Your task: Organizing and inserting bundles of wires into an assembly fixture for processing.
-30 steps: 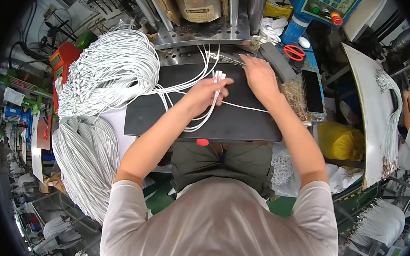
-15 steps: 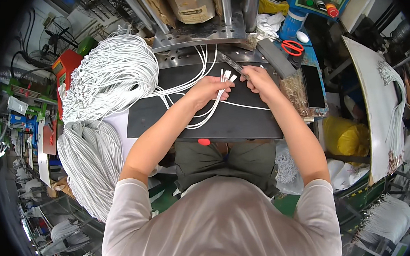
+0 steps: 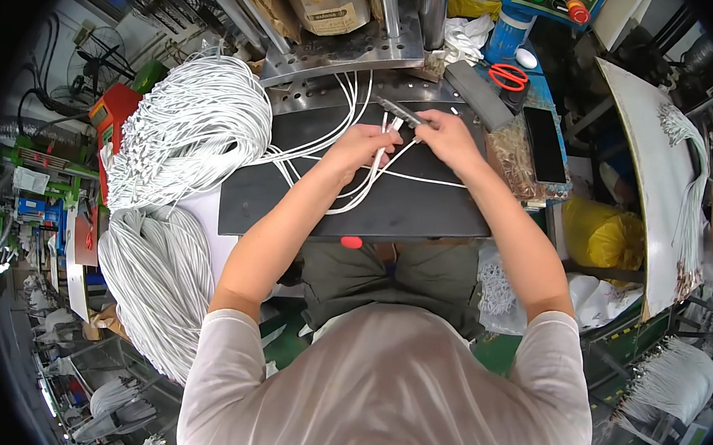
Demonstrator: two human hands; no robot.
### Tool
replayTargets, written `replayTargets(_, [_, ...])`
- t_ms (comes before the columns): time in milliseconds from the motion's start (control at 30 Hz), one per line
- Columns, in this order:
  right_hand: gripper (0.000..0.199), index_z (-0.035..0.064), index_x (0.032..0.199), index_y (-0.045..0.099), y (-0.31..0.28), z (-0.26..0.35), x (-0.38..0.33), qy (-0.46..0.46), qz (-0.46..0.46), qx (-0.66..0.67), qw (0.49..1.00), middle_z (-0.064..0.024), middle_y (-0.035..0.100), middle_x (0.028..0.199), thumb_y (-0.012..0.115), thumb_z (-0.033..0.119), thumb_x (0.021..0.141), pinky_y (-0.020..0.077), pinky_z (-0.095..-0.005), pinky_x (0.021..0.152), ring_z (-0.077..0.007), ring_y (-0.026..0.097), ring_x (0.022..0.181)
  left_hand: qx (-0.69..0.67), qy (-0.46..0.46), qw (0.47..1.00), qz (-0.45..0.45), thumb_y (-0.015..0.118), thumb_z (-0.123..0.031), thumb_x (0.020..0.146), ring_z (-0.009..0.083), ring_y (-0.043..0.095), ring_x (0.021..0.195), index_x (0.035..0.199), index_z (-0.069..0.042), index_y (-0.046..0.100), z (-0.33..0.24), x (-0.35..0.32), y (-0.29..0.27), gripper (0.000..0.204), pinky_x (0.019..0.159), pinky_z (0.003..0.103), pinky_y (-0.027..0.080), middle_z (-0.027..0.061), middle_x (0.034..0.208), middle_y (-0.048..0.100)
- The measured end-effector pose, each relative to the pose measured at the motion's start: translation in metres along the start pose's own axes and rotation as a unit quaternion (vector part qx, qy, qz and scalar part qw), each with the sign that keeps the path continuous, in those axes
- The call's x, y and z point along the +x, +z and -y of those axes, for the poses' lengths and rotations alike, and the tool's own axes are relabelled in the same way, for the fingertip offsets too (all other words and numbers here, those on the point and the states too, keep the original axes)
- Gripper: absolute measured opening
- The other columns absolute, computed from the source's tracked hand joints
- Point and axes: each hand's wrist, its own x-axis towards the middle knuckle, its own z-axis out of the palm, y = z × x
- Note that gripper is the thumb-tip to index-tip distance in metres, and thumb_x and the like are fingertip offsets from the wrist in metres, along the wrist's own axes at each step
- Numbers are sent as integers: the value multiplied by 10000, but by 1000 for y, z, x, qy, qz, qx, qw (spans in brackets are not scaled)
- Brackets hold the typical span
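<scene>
Several white cables (image 3: pixel 367 192) loop over a black work mat (image 3: pixel 423 211), and my left hand (image 3: pixel 363 149) is closed around them just below their ends. Small white end pieces stick up past its fingertips. My right hand (image 3: pixel 449 138) grips a slim grey metal bar (image 3: pixel 399 110), which points up and to the left, its far end near the machine's plate. One cable runs up to the underside of the right fingers, close to the bar; whether they pinch it I cannot tell. The two hands are close together above the mat.
A large bundle of white cables (image 3: pixel 193 128) lies to the left, another (image 3: pixel 154 283) hangs below it. Ahead stands a perforated steel machine plate (image 3: pixel 343 60). On the right are a grey block (image 3: pixel 477 94), red-handled scissors (image 3: pixel 507 76), a phone (image 3: pixel 544 145) and a control box (image 3: pixel 546 0).
The grey bar has shifted left, closer to the cable ends. One cable now splits from the left hand's bunch toward my right fingers. My right hand has moved slightly left.
</scene>
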Motion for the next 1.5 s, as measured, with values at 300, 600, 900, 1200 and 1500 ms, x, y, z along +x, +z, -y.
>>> replayTargets(300, [363, -44, 1200, 696, -9, -5, 5, 38, 90, 4, 995, -56, 711, 920, 656, 143, 892, 486, -244, 742, -90, 623, 821, 27, -25, 999, 40, 754, -305, 953, 76, 589, 666, 989, -33, 763, -1, 1, -6, 275, 636, 235, 500, -3, 845, 662])
replayTargets(600, [471, -30, 1215, 698, -29, 16, -8, 88, 78, 2, 993, -88, 744, 1030, 809, 282, 881, 518, -267, 823, -116, 668, 911, -60, -4, 998, -33, 739, -289, 965, 53, 545, 606, 1039, -42, 747, -2, -7, -13, 258, 573, 197, 447, -55, 759, 617])
replayTargets(900, [496, -15, 1220, 703, -32, 10, -13, 38, 130, -2, 991, -66, 746, 1040, 840, 308, 869, 520, -273, 829, -114, 668, 920, 22, -46, 998, 33, 732, -256, 960, 60, 578, 629, 1025, -40, 739, -11, 1, -11, 226, 604, 206, 473, -39, 780, 639])
replayTargets(1200, [522, 5, 1190, 729, -32, 6, -12, 23, 80, -25, 996, -81, 755, 949, 843, 376, 840, 520, -300, 771, -143, 677, 835, 10, 26, 1000, -7, 749, -251, 952, 84, 650, 716, 1005, -61, 703, 2, -3, -1, 202, 701, 236, 535, -25, 829, 664])
replayTargets(1500, [538, 44, 1169, 752, -30, -2, -12, 14, 38, -34, 999, -106, 768, 949, 846, 438, 814, 530, -330, 784, -183, 706, 833, 27, 37, 999, 2, 734, -237, 967, 93, 655, 754, 1001, -63, 704, 6, 0, -1, 180, 714, 241, 532, -2, 872, 679])
